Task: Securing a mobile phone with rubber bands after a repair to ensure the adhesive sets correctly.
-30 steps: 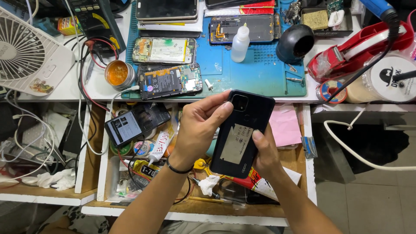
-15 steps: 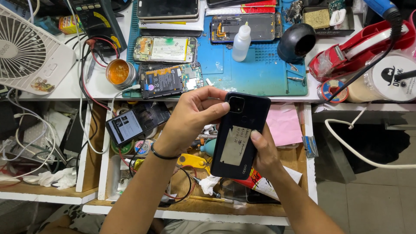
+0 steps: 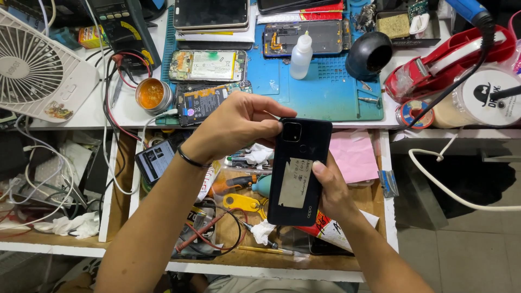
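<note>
A black smartphone is held back side up above the open wooden drawer, its camera end pointing away from the person and toward the blue work mat. A pale paper label is stuck on the middle of its back cover. The phone is gripped by both hands. The left hand is curled over the upper left corner of the phone, with the fingers bent together and the fingertips pressed at the top edge beside the camera block; a thin black band is worn on this wrist. The right hand is closed on the right side of the phone from below, with the thumb laid flat on the back cover, touching the right edge of the label; the other fingers are hidden behind the phone.

Just to the right of the phone, a pink paper is seen in the drawer. To the left of the phone, a yellow tool, an orange-handled screwdriver and a small dark phone with a lit screen are lying among cables. Beyond the phone, on the mat, two opened phones with bare boards, a small white bottle and a black round cup are placed. Far to the left of the phone a white fan is standing, and far to the right a red tape dispenser.
</note>
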